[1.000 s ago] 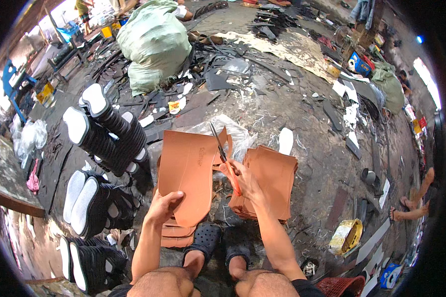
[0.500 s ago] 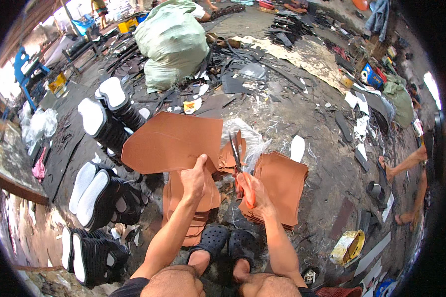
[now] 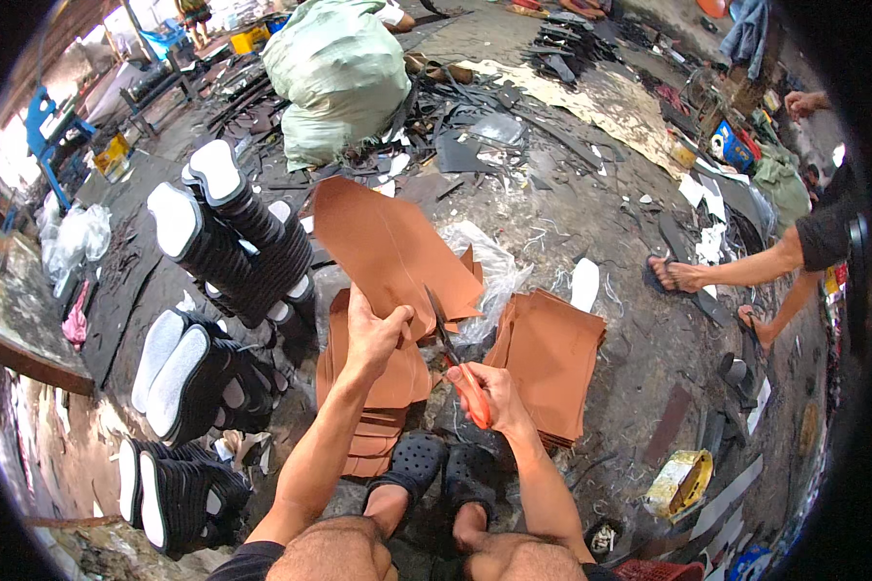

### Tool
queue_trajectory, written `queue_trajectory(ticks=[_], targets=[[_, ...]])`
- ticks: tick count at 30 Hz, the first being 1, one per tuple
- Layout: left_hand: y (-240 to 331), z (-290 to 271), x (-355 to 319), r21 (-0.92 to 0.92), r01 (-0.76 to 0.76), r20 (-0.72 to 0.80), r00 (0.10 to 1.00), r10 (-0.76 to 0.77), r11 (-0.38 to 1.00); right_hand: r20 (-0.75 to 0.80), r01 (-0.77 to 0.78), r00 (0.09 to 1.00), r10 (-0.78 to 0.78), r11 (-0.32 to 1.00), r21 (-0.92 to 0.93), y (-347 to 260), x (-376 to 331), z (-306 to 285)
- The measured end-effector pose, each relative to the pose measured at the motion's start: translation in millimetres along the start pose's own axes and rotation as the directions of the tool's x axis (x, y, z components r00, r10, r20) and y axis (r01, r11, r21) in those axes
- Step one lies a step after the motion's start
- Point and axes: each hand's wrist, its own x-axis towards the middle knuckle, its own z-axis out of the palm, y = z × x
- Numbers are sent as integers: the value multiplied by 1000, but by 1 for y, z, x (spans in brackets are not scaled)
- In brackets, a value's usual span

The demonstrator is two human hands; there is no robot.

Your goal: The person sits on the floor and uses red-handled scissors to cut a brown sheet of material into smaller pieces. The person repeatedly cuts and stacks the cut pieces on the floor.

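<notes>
My left hand (image 3: 376,334) grips the lower edge of a brown sheet (image 3: 392,242), thumb on top, holding it up above the floor. A thin curved line runs across the sheet. My right hand (image 3: 489,395) is closed on orange-handled scissors (image 3: 477,399), whose dark blades reach the sheet's lower right edge. Below my left hand lies a stack of cut brown pieces (image 3: 373,450). To the right of the scissors rests another stack of brown sheets (image 3: 549,363). A clear plastic bag (image 3: 494,276) and brown scraps lie behind the blades.
Stacked black soles with white tops (image 3: 179,363) stand on the left. A large pale green sack (image 3: 344,87) sits beyond, among dark scraps. At right, another person's leg (image 3: 736,266) steps in. A yellow container (image 3: 683,484) lies near my right side.
The brown sheet has turned, its far end swinging up and away, and the scissors now meet its edge. Another person's leg has come further in from the right.
</notes>
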Motion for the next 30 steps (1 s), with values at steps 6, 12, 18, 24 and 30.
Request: queue_trajectory(ticks=[6, 12, 18, 24, 30], targets=[[-1, 6, 2, 106, -37, 23, 999, 35, 994, -1, 22, 1000, -22, 991, 131, 3, 7, 7], [-12, 1, -9, 136, 103, 121, 985, -120, 985, -1, -20, 1000, 21, 954, 298, 0, 7, 18], [-22, 1, -19, 87, 60, 133, 988, -72, 994, -117, 3, 992, 41, 936, 353, -1, 8, 36], [-22, 1, -30, 61, 181, 121, 975, -187, 982, -116, 98, 989, -88, 992, 83, 7, 43, 24], [-17, -1, -26, 36, 114, 195, 974, -119, 993, -226, 194, 958, -178, 980, 53, -19, 47, 30]])
